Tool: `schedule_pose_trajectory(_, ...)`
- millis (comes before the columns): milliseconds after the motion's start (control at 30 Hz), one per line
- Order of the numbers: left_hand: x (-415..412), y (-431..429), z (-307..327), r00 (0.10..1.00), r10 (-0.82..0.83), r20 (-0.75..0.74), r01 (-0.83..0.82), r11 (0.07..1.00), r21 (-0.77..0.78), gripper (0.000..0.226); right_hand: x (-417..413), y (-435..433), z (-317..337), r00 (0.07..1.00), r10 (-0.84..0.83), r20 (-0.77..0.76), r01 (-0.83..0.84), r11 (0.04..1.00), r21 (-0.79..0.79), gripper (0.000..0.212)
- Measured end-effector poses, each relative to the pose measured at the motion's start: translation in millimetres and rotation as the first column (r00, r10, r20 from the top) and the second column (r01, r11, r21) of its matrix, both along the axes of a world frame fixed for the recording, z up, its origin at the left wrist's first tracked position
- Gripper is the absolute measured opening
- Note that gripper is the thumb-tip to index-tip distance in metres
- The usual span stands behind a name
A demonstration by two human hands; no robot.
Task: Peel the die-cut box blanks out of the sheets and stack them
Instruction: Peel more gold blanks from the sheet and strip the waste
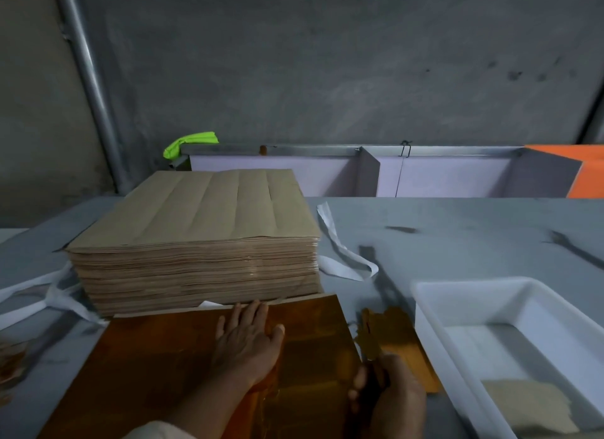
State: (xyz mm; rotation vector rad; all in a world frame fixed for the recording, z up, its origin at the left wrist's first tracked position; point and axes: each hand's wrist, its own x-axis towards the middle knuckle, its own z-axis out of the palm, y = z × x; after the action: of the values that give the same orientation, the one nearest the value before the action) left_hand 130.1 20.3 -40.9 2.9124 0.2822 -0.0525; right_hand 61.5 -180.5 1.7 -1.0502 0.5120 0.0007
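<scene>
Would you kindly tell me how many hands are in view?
2. The left hand presses flat on the glossy orange sheet; the right hand grips a golden-orange cut piece at that sheet's right edge.

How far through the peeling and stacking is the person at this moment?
Early, it seems. Done: no pile of finished blanks shows in view. In hand: the left hand presses flat on a gold sheet while the right hand grips a gold piece at its right edge. Left: the tall brown stack behind, apparently sheets not yet worked.
</scene>
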Motion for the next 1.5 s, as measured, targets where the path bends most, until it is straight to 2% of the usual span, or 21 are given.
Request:
schedule_pose_trajectory(100,0.4,-0.7,-0.5,1.0,0.009,0.001,-0.009,1.0,0.004,0.067,-3.3,-1.2,2.1,0.986,-0.061,0.156,0.065,0.998,-0.022,0.035)
schedule_pose_trajectory(200,-0.6,-1.0,-0.4,1.0,0.01,-0.007,-0.01,1.0,0.013,0.067,-3.5,-1.4,4.6,0.97,-0.034,0.24,0.052,0.996,-0.066,0.041)
schedule_pose_trajectory(333,-3.5,0.3,0.8,1.0,0.002,-0.008,-0.002,1.0,0.005,0.066,-1.6,-1.6,13.1,0.952,0.116,0.285,-0.07,0.983,-0.167,0.052)
schedule_pose_trajectory(433,-3.3,1.6,2.9,1.0,-0.004,-0.009,0.004,1.0,-0.008,0.065,0.2,-2.7,21.4,0.94,0.239,0.245,-0.176,0.951,-0.253,0.042)
schedule_pose_trajectory(500,-2.6,1.1,8.6,0.999,0.013,0.035,-0.009,0.993,-0.121,0.063,2.7,-2.0,23.9,0.931,0.296,0.215,-0.228,0.929,-0.292,0.04)
schedule_pose_trajectory(600,-10.3,-4.4,27.5,0.969,0.167,0.182,-0.071,0.894,-0.442,0.061,2.7,3.4,26.7,0.91,0.362,0.2,-0.271,0.887,-0.374,0.042)
schedule_pose_trajectory(633,-15.0,-7.1,36.7,0.96,0.178,0.217,-0.052,0.873,-0.486,0.056,2.6,5.3,29.4,0.909,0.373,0.188,-0.273,0.871,-0.408,0.042)
schedule_pose_trajectory(700,-27.0,-9.3,54.8,0.987,0.037,0.157,0.057,0.831,-0.554,0.04,3.7,9.2,34.7,0.914,0.363,0.178,-0.255,0.859,-0.444,0.042)
schedule_pose_trajectory(767,-47.8,-13.9,70.9,0.978,-0.206,-0.028,0.116,0.652,-0.75,0.042,5.1,12.5,41.5,0.914,0.357,0.192,-0.234,0.852,-0.469,0.041)
schedule_pose_trajectory(800,-58.3,-15.6,77.4,0.935,-0.33,-0.129,0.089,0.57,-0.817,0.048,6.4,14.6,44.7,0.916,0.348,0.201,-0.221,0.853,-0.473,0.041)
schedule_pose_trajectory(867,-78.0,-20.6,82.8,0.822,-0.508,-0.257,0.055,0.52,-0.852,0.054,8.8,19.3,49.1,0.913,0.341,0.225,-0.203,0.857,-0.473,0.04)
schedule_pose_trajectory(967,-99.9,-34.7,77.8,0.739,-0.588,-0.33,0.025,0.513,-0.858,0.049,6.4,25.9,55.8,0.901,0.363,0.236,-0.216,0.849,-0.481,0.041)
schedule_pose_trajectory(1067,-110.5,-44.4,71.4,0.78,-0.536,-0.323,-0.031,0.483,-0.875,0.038,-0.1,30.3,60.0,0.876,0.403,0.264,-0.256,0.854,-0.454,0.04)
schedule_pose_trajectory(1200,-116.0,-47.6,73.8,0.83,-0.492,-0.264,-0.115,0.313,-0.943,0.026,-5.6,30.0,61.8,0.841,0.468,0.271,-0.297,0.818,-0.492,0.038)
schedule_pose_trajectory(1267,-117.4,-47.9,76.6,0.832,-0.497,-0.247,-0.127,0.263,-0.956,0.02,-7.3,28.6,62.5,0.827,0.499,0.26,-0.321,0.798,-0.511,0.037)
schedule_pose_trajectory(1400,-118.0,-49.3,80.7,0.858,-0.453,-0.243,-0.125,0.275,-0.953,0.013,-13.0,27.1,65.3,0.795,0.546,0.264,-0.358,0.773,-0.523,0.037)
schedule_pose_trajectory(1500,-119.5,-49.2,83.5,0.844,-0.468,-0.262,-0.163,0.242,-0.957,0.004,-14.1,28.5,69.2,0.795,0.542,0.272,-0.384,0.797,-0.466,0.037)
